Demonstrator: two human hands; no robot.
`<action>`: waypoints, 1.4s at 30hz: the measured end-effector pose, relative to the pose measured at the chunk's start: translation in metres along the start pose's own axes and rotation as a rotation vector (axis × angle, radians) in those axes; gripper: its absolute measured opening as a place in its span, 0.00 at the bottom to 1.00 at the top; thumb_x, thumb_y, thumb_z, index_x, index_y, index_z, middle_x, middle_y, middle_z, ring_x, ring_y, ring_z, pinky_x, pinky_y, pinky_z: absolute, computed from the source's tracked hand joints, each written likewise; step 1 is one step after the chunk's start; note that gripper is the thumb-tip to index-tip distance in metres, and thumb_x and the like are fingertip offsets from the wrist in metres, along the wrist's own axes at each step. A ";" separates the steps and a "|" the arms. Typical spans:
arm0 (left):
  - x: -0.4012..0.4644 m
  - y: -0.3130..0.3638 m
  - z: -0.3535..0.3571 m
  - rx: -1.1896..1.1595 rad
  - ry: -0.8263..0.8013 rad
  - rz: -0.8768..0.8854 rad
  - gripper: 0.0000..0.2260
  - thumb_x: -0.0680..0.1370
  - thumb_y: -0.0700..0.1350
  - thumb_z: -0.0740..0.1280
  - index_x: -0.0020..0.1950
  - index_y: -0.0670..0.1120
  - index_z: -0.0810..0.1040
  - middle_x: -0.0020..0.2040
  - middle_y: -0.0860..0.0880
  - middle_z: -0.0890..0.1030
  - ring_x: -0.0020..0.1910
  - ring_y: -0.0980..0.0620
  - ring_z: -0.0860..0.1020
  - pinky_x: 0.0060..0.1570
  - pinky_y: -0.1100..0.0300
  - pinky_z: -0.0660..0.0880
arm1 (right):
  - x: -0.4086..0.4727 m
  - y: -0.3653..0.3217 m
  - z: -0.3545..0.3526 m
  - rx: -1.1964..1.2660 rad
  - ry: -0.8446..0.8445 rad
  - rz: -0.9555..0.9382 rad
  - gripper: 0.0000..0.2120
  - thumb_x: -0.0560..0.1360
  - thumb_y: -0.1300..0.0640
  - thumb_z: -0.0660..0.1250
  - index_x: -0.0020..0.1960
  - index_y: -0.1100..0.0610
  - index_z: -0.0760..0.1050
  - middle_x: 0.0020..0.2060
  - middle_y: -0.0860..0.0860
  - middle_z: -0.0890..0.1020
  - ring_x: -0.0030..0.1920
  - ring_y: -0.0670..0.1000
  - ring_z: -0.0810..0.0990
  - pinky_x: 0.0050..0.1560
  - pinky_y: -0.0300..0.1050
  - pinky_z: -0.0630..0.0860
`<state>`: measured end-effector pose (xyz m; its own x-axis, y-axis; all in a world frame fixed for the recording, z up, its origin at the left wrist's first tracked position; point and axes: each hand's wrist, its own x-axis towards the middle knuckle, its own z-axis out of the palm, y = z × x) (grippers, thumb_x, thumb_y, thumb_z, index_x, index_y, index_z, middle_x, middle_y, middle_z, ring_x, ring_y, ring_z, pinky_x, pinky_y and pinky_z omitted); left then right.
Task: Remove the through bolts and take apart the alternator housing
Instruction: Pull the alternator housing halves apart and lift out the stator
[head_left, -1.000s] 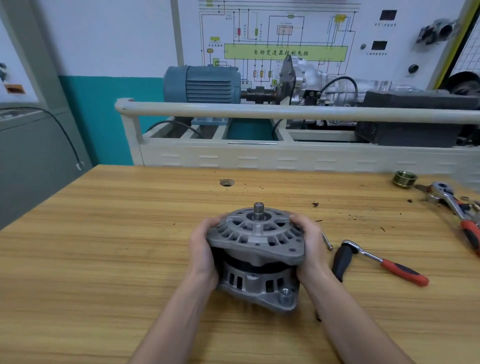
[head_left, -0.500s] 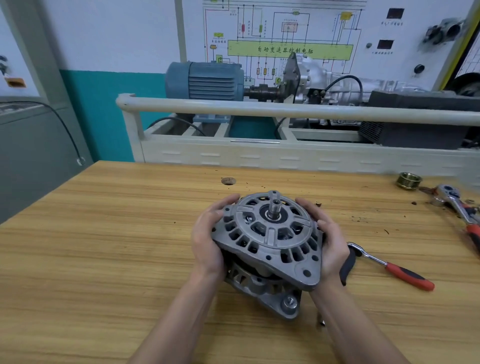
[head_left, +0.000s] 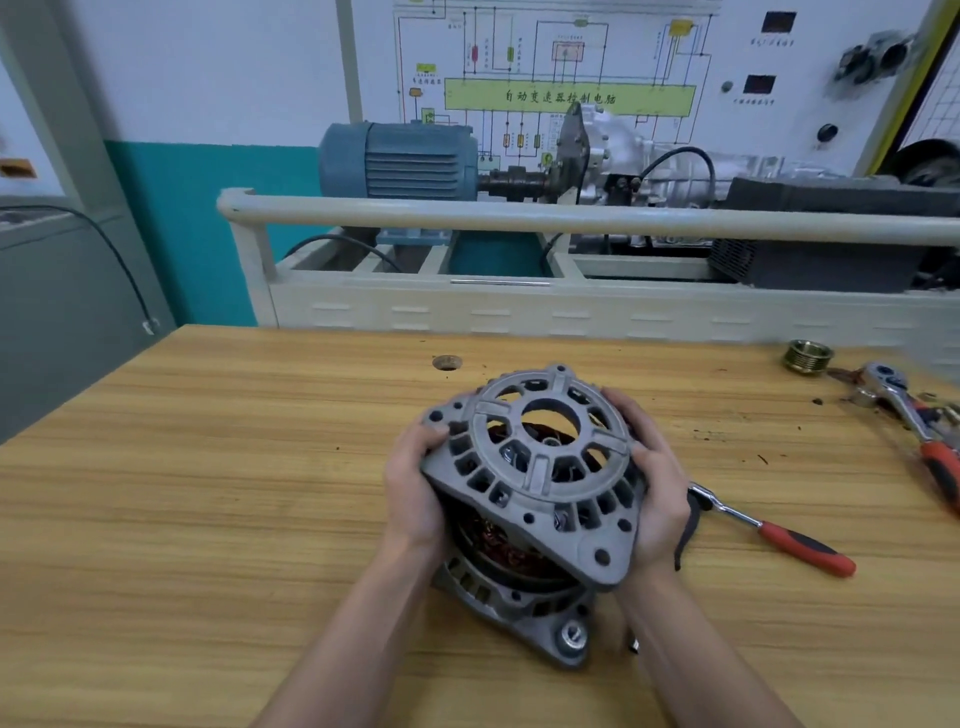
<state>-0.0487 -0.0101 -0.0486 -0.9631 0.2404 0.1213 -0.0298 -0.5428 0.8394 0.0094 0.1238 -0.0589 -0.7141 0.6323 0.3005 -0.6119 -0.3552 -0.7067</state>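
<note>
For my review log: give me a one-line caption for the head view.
Both hands, left and right, lift the front housing off the alternator body on the wooden bench.

Left hand (head_left: 415, 483) and right hand (head_left: 655, 493) face each other, fingers curled, forearms converging forward.

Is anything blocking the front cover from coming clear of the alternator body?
Nothing visible does. The left hand and right hand grip the front cover, tilted up off the alternator body; bare workbench lies alongside.
</note>
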 end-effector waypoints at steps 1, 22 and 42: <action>0.000 0.002 -0.001 -0.017 -0.014 -0.011 0.10 0.71 0.46 0.63 0.38 0.40 0.79 0.32 0.46 0.82 0.31 0.49 0.80 0.29 0.61 0.77 | 0.001 -0.001 0.001 -0.007 -0.019 -0.008 0.19 0.69 0.60 0.57 0.56 0.63 0.78 0.54 0.61 0.81 0.57 0.63 0.78 0.56 0.56 0.76; -0.010 0.036 -0.001 -0.221 -0.129 -0.045 0.18 0.68 0.47 0.59 0.48 0.40 0.83 0.47 0.41 0.84 0.45 0.43 0.82 0.44 0.53 0.80 | -0.011 -0.016 0.009 -0.295 -0.045 0.218 0.13 0.71 0.55 0.72 0.53 0.46 0.77 0.46 0.50 0.86 0.44 0.50 0.85 0.37 0.39 0.79; 0.017 0.145 0.018 0.274 -0.359 0.078 0.20 0.66 0.42 0.74 0.55 0.36 0.74 0.43 0.44 0.84 0.42 0.46 0.83 0.43 0.54 0.81 | 0.041 -0.103 0.080 -0.212 -0.458 -0.130 0.20 0.74 0.67 0.64 0.64 0.53 0.73 0.54 0.51 0.79 0.53 0.52 0.80 0.53 0.46 0.80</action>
<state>-0.0648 -0.0706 0.0847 -0.8045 0.4971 0.3250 0.1575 -0.3491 0.9238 0.0156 0.1311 0.0778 -0.7415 0.2793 0.6100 -0.6568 -0.1163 -0.7451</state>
